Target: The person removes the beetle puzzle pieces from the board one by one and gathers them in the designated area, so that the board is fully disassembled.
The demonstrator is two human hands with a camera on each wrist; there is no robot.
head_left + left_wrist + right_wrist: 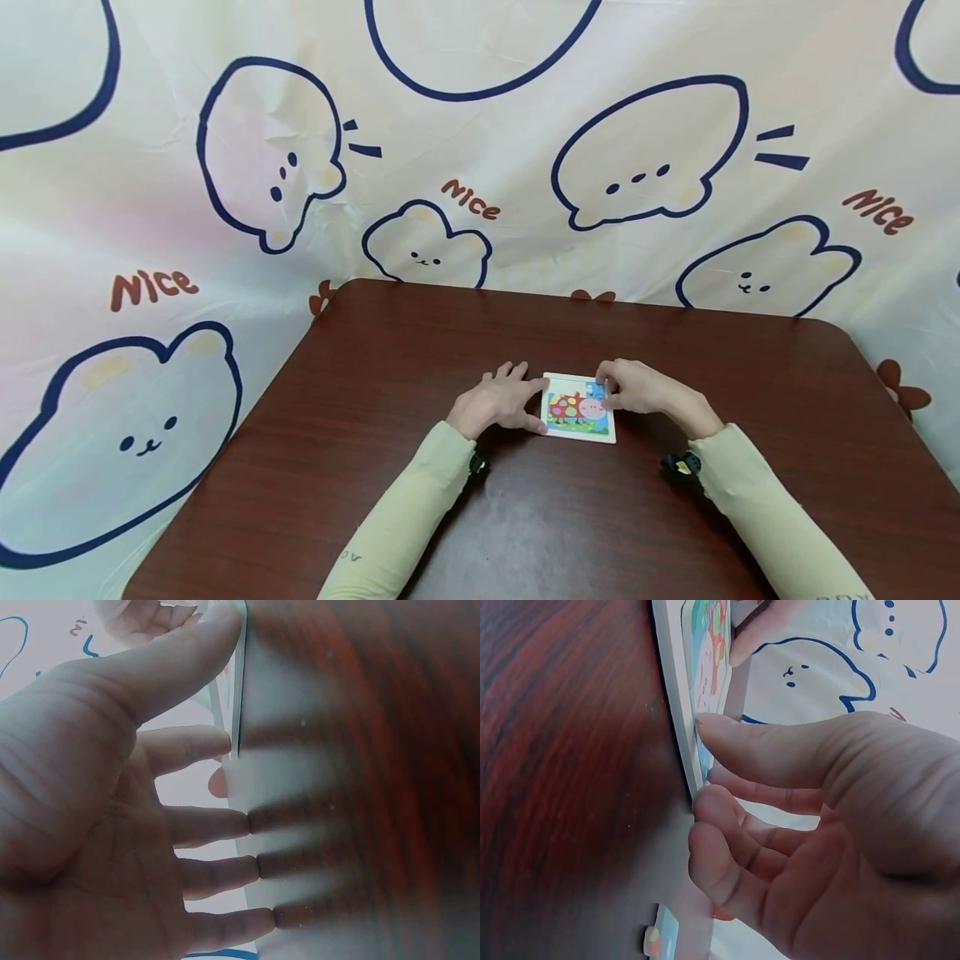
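A small jigsaw puzzle (576, 408) in a white tray lies on the table, showing a red spotted ladybug with a pink face. Its upper left part is plain white. My left hand (501, 402) is spread at the tray's left side, with thumb and index finger against the edge and the other fingers straight. With bent fingers, my right hand (637, 387) pinches a blue puzzle piece (596, 389) at the upper right corner. In the right wrist view, the thumb (739, 746) touches the picture and the other fingers curl near the tray's end.
A loose puzzle piece (662, 934) lies on the table past my right fingers in the right wrist view. The dark brown wooden table (420, 350) meets a cartoon-printed curtain (525, 158) at the back and left. Black wrist straps (681, 465) sit at both sleeves.
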